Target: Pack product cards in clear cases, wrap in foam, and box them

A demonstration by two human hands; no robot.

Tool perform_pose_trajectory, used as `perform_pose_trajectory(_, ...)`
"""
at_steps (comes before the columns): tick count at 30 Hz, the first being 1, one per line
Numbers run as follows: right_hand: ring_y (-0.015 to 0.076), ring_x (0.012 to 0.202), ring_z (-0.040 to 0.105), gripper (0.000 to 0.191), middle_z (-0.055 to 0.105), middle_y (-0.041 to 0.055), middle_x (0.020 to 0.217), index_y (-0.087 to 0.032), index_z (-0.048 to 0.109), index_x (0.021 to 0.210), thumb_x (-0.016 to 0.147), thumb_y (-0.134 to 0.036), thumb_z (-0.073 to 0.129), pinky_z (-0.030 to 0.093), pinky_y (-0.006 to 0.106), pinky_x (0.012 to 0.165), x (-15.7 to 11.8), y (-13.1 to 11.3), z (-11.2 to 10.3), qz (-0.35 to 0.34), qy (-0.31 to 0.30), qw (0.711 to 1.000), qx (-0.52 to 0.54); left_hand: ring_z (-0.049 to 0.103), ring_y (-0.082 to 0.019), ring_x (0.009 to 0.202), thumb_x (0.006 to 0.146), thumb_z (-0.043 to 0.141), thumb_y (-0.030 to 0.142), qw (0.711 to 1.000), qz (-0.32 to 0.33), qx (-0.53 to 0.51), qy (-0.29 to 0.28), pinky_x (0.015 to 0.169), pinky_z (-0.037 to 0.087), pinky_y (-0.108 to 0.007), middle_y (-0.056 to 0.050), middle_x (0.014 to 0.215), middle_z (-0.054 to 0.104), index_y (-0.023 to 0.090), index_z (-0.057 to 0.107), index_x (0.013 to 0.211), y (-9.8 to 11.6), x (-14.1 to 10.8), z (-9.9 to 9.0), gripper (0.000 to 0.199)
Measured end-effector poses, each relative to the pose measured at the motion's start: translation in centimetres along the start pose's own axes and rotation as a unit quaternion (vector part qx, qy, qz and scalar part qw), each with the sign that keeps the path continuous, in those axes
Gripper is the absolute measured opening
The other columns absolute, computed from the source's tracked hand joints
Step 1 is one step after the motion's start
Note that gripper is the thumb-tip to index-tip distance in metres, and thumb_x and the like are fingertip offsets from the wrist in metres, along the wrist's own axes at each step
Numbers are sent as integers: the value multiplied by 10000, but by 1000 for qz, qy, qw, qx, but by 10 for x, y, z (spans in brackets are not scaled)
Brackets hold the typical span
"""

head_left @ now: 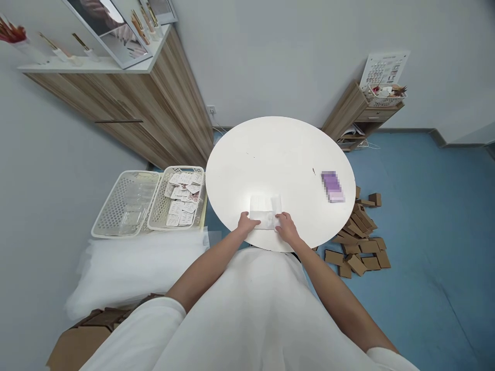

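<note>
A thin white foam sheet [264,220], folded over, lies near the front edge of the round white table. Whether anything is inside the folds cannot be seen. My left hand [246,225] grips the sheet's left edge, its thumb reaching over the folded part. At the opposite edge, my right hand [286,226] has its fingers bent round the right-hand fold. Both hands rest close to the tabletop.
On the round table [278,147] sits a blurred purple item [332,186] at right. Small brown cardboard boxes [361,232] are heaped on the floor. To the left stand a basket of cards [150,219], a basket of clear boxes [112,206] and stacked white sheets [143,263].
</note>
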State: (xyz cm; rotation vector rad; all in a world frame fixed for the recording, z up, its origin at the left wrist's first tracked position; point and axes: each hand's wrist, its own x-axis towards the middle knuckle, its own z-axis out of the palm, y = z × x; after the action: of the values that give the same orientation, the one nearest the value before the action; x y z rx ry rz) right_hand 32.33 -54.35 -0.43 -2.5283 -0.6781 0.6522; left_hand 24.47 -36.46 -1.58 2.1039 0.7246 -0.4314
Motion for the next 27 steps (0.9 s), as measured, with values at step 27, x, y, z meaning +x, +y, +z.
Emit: perform_pose_trajectory(27, 165, 829, 502, 455, 394, 40, 998, -244, 435, 1058, 634, -268, 598, 432, 295, 702, 21, 10, -14, 58, -100, 985, 130, 564, -144, 700, 716, 529, 206, 995, 43, -89, 6, 654, 449, -254, -15, 761, 612, 188, 581, 826, 62, -14, 33, 123)
